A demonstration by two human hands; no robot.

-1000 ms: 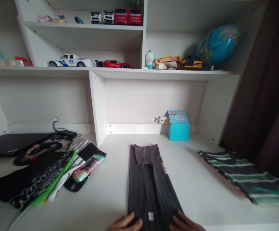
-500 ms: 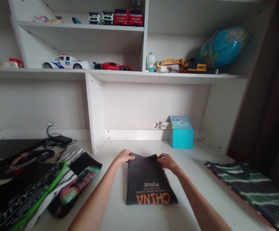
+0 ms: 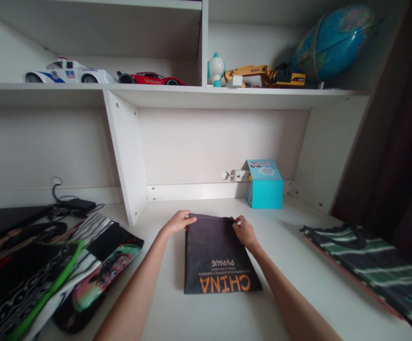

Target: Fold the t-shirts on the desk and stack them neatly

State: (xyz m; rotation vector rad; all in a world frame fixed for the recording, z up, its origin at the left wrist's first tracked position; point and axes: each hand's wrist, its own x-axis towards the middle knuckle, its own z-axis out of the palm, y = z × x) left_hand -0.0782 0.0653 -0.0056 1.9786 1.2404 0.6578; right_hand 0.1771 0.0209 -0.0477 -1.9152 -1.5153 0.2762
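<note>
Bare desk (image 3: 291,237) runs on both sides of the folded shirt (image 3: 215,255), whose far corners the left hand (image 3: 176,222) and right hand (image 3: 244,232) pinch. The left strip is narrow: a pile of clothes (image 3: 67,274) lies close, and the upright divider (image 3: 126,151) stands just behind the left hand. The right strip is wider, reaching the striped garment (image 3: 372,265). Behind the shirt a band of desk lies open up to the back wall, where a teal box (image 3: 265,187) and a socket (image 3: 240,176) stand, well apart from the right hand. The shelf (image 3: 227,97) hangs overhead.
</note>
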